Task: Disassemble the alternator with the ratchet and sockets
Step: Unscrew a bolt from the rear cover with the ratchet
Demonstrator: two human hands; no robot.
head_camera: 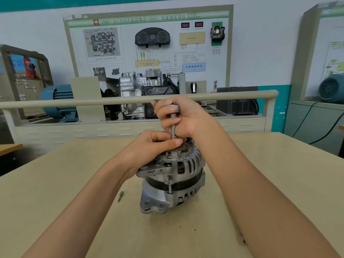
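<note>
A silver alternator [173,185] stands upright in the middle of the beige table [279,183]. A metal ratchet with extension and socket [173,125] stands vertically on the alternator's top. My right hand [182,116] grips the ratchet's upper part, fingers curled round the shaft. My left hand [158,144] pinches the socket end just above the alternator and rests on the housing. The fastener under the socket is hidden by my fingers.
One loose bolt [120,196] lies on the table left of the alternator. Beyond the table's far edge a beige rail [74,102] fronts a gearbox training stand [147,94] and a display board. Blue motors sit at far left and far right.
</note>
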